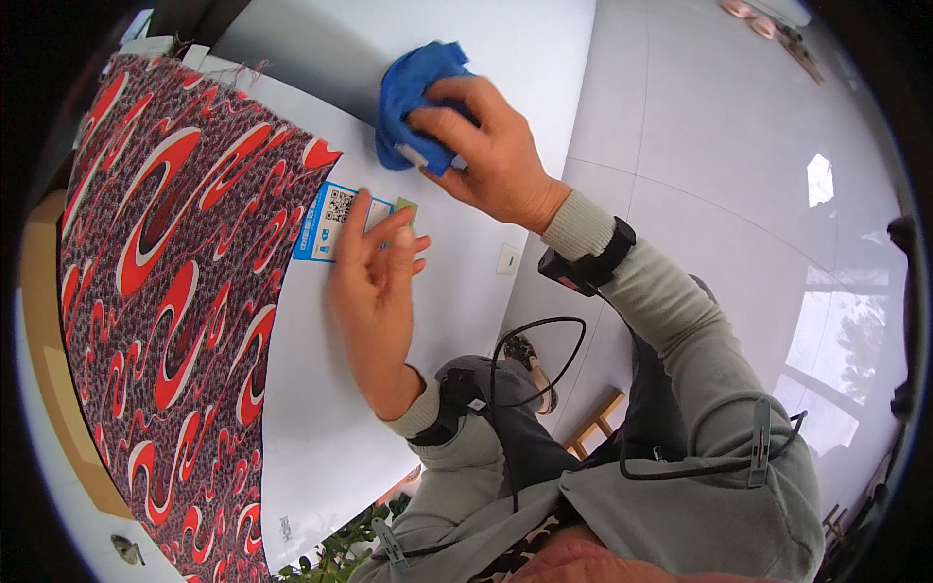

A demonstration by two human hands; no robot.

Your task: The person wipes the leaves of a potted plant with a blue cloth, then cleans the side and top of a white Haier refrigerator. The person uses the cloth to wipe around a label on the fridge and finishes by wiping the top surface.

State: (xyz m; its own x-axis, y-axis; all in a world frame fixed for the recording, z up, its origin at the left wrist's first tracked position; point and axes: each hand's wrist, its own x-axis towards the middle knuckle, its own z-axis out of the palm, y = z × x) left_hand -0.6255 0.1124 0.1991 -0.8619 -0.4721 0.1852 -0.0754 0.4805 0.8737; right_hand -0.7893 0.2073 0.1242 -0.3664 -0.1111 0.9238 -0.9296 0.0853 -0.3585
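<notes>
My right hand (503, 153) grips a crumpled blue cloth (408, 91), with a pale tag showing at its lower edge. The cloth lies against a white appliance panel (459, 218). Over a blue-and-white sticker (312, 237) with a printed code hovers or rests my left hand (379, 291); whether it touches is unclear. Its fingers are apart and hold nothing. A small green label (407, 211) shows just beyond those fingertips. Along the panel's left side lies a red, white and dark patterned fabric (175, 306) with a frayed far end.
A small white label (507, 259) sits near the panel's right edge. Black cables (543, 321) loop from my wrist straps. Below me are a wooden stool (594, 426) and a leafy plant (342, 543). Shoes (762, 25) lie on the tiled floor (656, 124) at far right.
</notes>
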